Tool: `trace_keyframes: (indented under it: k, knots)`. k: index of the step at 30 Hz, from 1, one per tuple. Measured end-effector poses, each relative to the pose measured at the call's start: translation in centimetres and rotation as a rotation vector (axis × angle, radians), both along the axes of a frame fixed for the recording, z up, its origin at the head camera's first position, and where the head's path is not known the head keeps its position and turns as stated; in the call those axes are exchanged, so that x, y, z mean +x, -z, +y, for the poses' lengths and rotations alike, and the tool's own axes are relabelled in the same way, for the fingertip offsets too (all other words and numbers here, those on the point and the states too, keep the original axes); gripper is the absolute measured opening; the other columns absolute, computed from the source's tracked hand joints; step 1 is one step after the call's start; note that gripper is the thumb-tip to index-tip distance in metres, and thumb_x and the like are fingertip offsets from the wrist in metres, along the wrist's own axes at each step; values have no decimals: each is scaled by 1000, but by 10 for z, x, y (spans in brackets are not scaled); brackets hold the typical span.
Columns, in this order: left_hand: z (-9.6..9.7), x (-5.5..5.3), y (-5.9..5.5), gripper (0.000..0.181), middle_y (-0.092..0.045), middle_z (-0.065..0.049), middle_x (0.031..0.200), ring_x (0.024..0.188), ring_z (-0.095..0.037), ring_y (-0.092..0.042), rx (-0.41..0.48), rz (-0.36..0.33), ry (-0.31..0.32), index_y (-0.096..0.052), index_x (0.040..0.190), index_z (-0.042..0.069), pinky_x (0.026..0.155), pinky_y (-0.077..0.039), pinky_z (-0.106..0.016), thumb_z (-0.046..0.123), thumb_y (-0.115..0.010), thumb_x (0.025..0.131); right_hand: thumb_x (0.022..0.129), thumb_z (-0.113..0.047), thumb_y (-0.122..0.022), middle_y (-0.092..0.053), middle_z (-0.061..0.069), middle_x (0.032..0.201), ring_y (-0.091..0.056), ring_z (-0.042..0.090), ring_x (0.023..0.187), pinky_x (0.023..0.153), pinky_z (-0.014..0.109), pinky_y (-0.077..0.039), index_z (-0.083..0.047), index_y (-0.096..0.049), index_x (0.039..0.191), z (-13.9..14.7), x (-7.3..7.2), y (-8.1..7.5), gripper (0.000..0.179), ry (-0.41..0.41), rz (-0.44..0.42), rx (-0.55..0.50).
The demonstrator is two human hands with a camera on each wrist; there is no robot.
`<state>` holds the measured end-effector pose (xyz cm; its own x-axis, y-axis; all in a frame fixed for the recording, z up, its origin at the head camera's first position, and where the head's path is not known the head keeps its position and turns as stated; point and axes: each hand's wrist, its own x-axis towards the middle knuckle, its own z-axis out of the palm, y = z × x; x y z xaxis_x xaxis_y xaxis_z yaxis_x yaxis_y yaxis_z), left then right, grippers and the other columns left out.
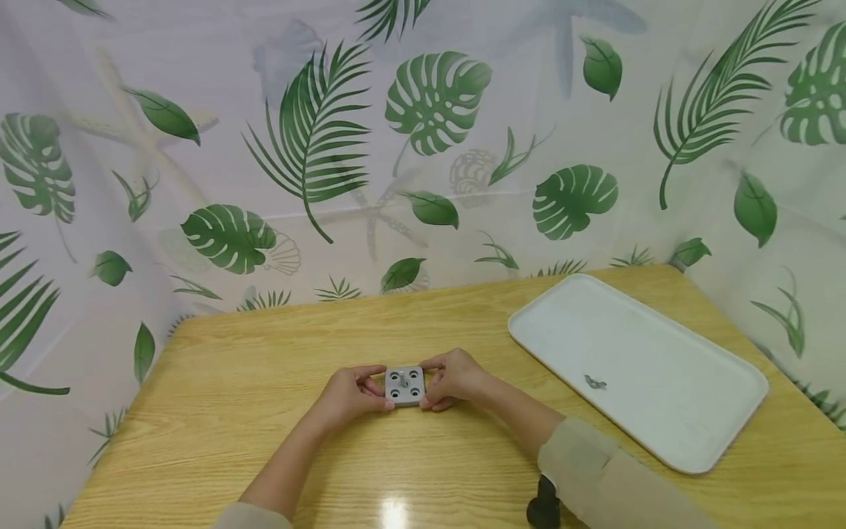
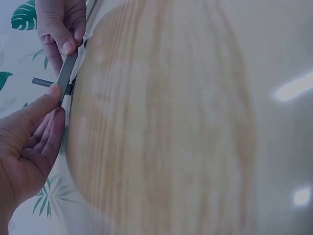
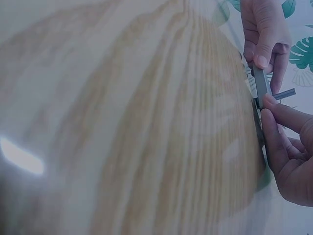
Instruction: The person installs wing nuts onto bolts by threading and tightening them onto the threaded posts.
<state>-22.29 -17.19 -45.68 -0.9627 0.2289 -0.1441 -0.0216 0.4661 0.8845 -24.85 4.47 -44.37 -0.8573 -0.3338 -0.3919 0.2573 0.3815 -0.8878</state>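
A small square grey metal plate (image 1: 405, 397) with rounded corners and several holes is held between both hands above the wooden table. A threaded bolt (image 2: 44, 82) passes through its middle, with its shank sticking out on one face and a short end on the other. My left hand (image 1: 346, 397) pinches the plate's left edge between thumb and fingers. On the opposite edge, my right hand (image 1: 458, 378) grips it the same way. The wrist views show the plate (image 3: 260, 83) edge-on, its bolt (image 3: 284, 94) pointing away from the table.
A white rectangular tray (image 1: 661, 367) lies at the table's right side, with small metal parts (image 1: 595, 382) on it. A black object (image 1: 545, 505) shows beside the right sleeve. Leaf-printed cloth (image 1: 463, 220) hangs behind the wooden table (image 1: 251, 382).
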Motion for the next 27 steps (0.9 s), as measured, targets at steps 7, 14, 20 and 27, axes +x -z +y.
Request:
trace_keyframes:
  k: [7,14,20,27]
  knots:
    - [9,2,1,66,-65,-4,82,69,-11,-58,12,-4,9,-56,127,-4,61,-48,-22,11,-83,70,67,13,-75,-59,6,64,-61,12,54,57,28,-55,2,-50,134,10,1,1,72,1,-16,24]
    - [20,2,2,69,-65,-4,83,69,-12,-58,25,-15,29,-54,130,-2,61,-47,-23,14,-84,70,67,13,-74,-61,7,65,-62,12,55,58,30,-56,5,-48,134,23,4,2,72,-14,4,5]
    - [29,3,3,70,-65,-5,84,69,-12,-58,34,-14,59,-53,131,-3,60,-47,-23,14,-84,70,67,15,-72,-59,5,63,-62,12,54,58,30,-56,8,-46,134,34,7,0,73,-40,33,9]
    - [37,8,3,71,-65,-3,83,69,-12,-59,31,-4,62,-53,131,-3,61,-47,-22,15,-84,70,66,13,-72,-58,3,62,-62,11,54,59,31,-56,8,-48,133,44,9,1,71,-67,65,37]
